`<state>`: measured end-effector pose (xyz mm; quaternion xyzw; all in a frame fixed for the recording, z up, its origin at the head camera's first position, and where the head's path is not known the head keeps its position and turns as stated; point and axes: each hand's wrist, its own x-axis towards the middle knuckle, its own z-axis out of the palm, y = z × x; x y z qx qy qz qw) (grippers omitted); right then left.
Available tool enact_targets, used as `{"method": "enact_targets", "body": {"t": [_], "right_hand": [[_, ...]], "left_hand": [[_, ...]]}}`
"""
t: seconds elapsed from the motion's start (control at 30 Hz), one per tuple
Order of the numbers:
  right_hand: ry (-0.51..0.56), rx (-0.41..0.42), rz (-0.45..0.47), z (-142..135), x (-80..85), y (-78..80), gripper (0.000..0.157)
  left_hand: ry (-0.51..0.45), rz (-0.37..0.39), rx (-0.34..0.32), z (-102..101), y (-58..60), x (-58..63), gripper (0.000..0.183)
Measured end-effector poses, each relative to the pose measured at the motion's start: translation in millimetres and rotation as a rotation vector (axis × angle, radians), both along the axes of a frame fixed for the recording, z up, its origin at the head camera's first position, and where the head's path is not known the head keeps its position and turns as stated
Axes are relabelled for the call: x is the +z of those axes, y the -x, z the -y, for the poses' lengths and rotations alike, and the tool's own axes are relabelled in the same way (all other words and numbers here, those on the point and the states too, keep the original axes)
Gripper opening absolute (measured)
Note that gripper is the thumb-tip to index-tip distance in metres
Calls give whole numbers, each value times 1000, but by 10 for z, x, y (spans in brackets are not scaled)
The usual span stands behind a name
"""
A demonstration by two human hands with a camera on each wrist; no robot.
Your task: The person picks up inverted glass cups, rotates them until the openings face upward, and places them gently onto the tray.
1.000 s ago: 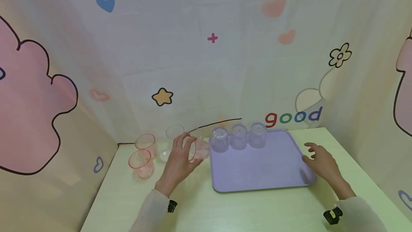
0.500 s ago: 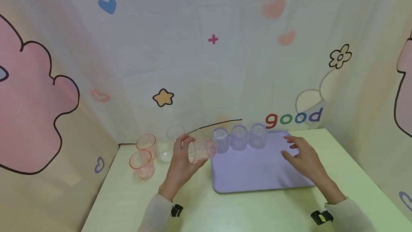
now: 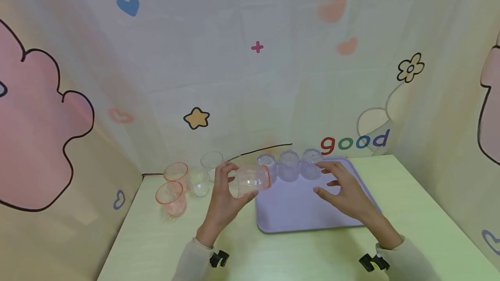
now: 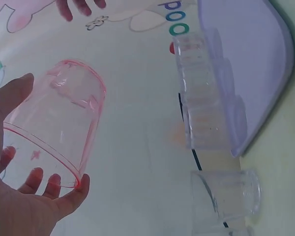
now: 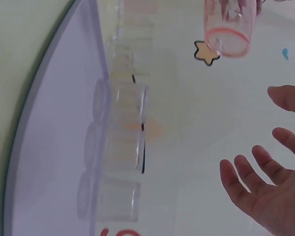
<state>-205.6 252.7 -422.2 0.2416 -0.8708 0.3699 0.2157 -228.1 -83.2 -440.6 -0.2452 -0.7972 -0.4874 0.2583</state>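
Observation:
In the head view my left hand [image 3: 223,209] grips a see-through pink cup [image 3: 255,178] by its rim end, thumb on one side and fingers on the other. The cup lies sideways in the air, its base pointing right, over the left part of a purple tray [image 3: 312,209]. The left wrist view shows the fingertips curled at the rim of the pink cup [image 4: 64,108]. My right hand [image 3: 347,194] hovers above the tray with spread, slightly bent fingers and holds nothing. It is apart from the pink cup, facing its base.
Three clear cups [image 3: 289,169] stand upside down in a row along the tray's back edge. Left of the tray, two pink cups [image 3: 173,205] and two clear cups [image 3: 200,184] stand upright on the pale table [image 3: 156,246]. A patterned curtain [image 3: 234,77] hangs close behind.
My left hand has lifted the pink cup and carried it right, bringing it over the tray's left edge. The right hand has left the tray's right edge and moved left toward the cup.

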Motion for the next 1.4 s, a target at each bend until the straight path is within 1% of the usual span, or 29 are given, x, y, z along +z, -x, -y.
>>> {"method": "enact_targets", "body": {"t": [0.1,0.23,0.33,0.5,0.63,0.83,0.97,1.23,1.4], "right_hand": [[15,74,9,138,23,5,64],[42,135,26,292,51,-3,69],[63,192,34,408,78,-9,69],[125,289,36,575,97,-31,70],[191,341,41,656,128,-62,74],[273,424,42,739,193,-84,78],[296,449,62,774,199,-88,76],[348,460,112,808,198,-101,71],[371,472,103,809,200,-104,68]], "left_hand": [[-67,29,-39,-40,-42,44,78],[-136,88,-80,-87,-98,101,76],[-183,124,-112,-103,-132,135,74],[-274,188,-191,-127,-206,168,71],[-313,237,-232,-147,-271,194,71],[-325,245,-273,-190,-332,247,71],[-332,249,-299,-227,-368,255,72],[-367,255,-344,-299,-392,242,73],[-385,277,-363,-347,-391,227,74]]}}
